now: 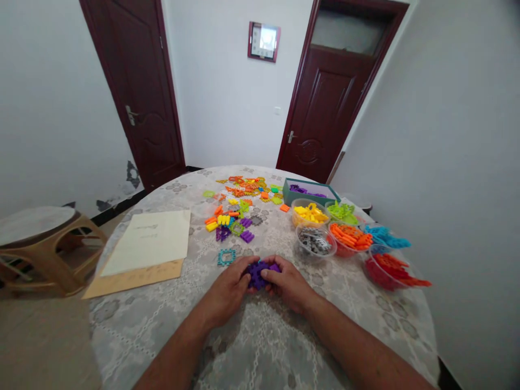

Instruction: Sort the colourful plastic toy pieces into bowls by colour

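Between both hands, low over the near part of the table, is a cluster of purple interlocking building pieces (pixel 257 275). My left hand (pixel 232 284) pinches its left side, with fingers curled behind it. On the right, my right hand (pixel 289 283) grips the other side, its thumb pressed on the front. Parts of the cluster are covered by the fingers. A teal square frame piece (pixel 226 257) lies on the tablecloth just beyond my left hand. Farther off, a small pile of yellow pieces (pixel 223 220), purple pieces (pixel 247 236) and orange ones lies loose.
Clear tubs of yellow (pixel 309 213), grey (pixel 314 240), orange (pixel 350 237), green, blue and red pieces (pixel 385 268) stand at the right, near a green box (pixel 291 195) with purple pieces. Paper sheets (pixel 151 244) lie at the left. Orange pieces (pixel 246 187) spread at the back.
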A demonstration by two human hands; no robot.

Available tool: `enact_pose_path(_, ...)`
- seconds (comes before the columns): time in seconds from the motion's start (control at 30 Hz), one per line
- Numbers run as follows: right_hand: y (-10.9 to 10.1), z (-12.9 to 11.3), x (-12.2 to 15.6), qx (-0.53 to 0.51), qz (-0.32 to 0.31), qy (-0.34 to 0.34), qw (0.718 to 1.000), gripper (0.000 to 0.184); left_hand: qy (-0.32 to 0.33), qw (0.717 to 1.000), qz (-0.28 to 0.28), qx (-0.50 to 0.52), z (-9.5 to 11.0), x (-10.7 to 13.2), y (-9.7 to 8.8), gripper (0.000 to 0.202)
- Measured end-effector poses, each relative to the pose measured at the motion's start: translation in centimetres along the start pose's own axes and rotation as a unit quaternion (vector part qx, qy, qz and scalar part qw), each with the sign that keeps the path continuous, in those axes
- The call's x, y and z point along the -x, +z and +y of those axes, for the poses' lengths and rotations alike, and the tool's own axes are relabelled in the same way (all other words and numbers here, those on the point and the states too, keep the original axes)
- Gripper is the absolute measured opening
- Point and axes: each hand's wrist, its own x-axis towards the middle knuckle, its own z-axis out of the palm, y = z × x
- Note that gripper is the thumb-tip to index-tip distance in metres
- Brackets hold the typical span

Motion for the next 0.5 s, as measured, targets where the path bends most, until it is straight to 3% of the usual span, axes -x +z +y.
enact_pose_path(0.13, -0.2, -0.3, 0.0, -0.002, -0.023, 0.028, 0.999, 0.045, -0.02, 0.998, -0.043, 0.043, 0.3, 0.3, -0.1, 0.055)
enact_pose_path(0.37, 0.3, -0.6, 0.7, 0.052, 0.0, 0.047, 0.998, 0.031, 0.039, 0.994, -0.035, -0.098, 0.5, 0.5, -0.4, 0.063)
enact_pose_path(0.5, 0.6, -0.6, 0.9, 0.069, 0.026, 0.046, 0.996, 0.025, 0.026, 0.994, -0.039, -0.095, 1.1, 0.7, -0.2, 0.067)
